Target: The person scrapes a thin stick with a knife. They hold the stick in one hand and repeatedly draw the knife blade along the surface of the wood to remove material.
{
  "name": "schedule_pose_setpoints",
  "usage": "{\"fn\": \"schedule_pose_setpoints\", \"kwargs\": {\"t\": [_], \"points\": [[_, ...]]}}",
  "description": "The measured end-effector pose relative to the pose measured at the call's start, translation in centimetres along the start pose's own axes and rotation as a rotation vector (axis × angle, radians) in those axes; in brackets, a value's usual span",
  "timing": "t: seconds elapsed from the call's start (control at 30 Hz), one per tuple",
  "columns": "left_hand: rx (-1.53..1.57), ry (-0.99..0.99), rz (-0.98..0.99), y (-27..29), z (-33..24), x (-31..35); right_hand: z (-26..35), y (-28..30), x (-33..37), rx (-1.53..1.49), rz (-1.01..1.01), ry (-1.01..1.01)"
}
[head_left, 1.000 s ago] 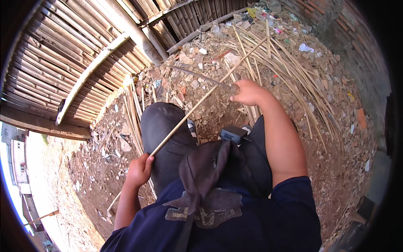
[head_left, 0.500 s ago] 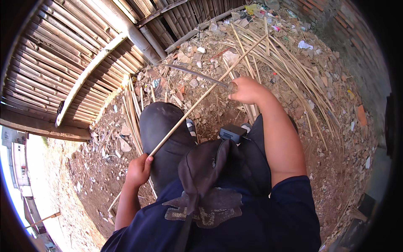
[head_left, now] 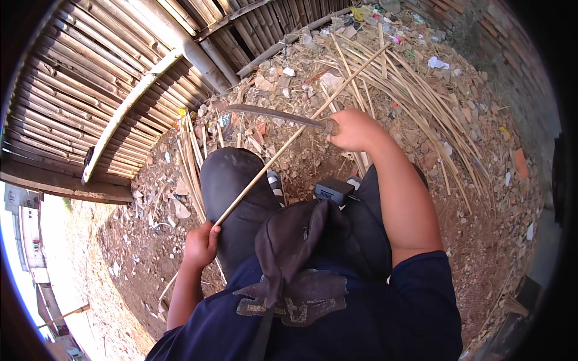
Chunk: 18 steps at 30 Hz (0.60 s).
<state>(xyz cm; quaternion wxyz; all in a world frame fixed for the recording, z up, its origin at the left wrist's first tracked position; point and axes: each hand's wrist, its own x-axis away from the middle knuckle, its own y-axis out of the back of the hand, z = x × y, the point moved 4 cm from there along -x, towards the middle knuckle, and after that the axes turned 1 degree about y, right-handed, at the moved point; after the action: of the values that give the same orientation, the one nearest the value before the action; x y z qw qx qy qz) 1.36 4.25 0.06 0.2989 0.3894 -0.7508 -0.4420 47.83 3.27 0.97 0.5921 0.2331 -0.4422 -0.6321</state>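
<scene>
A long, pale bamboo strip (head_left: 259, 175) runs slantwise from beside my left forearm, over my left knee, up toward the far right. My left hand (head_left: 201, 244) is closed round it near its lower part. My right hand (head_left: 352, 130) grips the handle of a long knife (head_left: 271, 114) with a slightly curved, dark blade. The blade points left and crosses the strip just left of that hand, touching it or very close. The right hand's fingertips are partly hidden from above.
Many split bamboo strips (head_left: 421, 111) lie in a loose pile at the far right. Another bundle (head_left: 191, 171) lies left of my left knee. A bamboo-slat wall (head_left: 78, 102) stands at the left, a brick wall (head_left: 512, 78) at the right. Rubble covers the ground.
The knife blade has turned, so more of its flat side shows, and its tip sits lower and further left. Both hands keep nearly the same place on strip and handle.
</scene>
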Motion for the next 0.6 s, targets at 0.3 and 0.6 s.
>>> {"fn": "schedule_pose_setpoints", "kwargs": {"t": [0.3, 0.6], "points": [[0.009, -0.030, -0.044, 0.4, -0.5, -0.2, -5.0, 1.7, -1.1, -0.157, -0.222, -0.217], [-0.004, -0.067, -0.050, -0.3, 0.2, -0.1, 0.5, 0.4, -0.4, 0.016, 0.142, 0.039]]}}
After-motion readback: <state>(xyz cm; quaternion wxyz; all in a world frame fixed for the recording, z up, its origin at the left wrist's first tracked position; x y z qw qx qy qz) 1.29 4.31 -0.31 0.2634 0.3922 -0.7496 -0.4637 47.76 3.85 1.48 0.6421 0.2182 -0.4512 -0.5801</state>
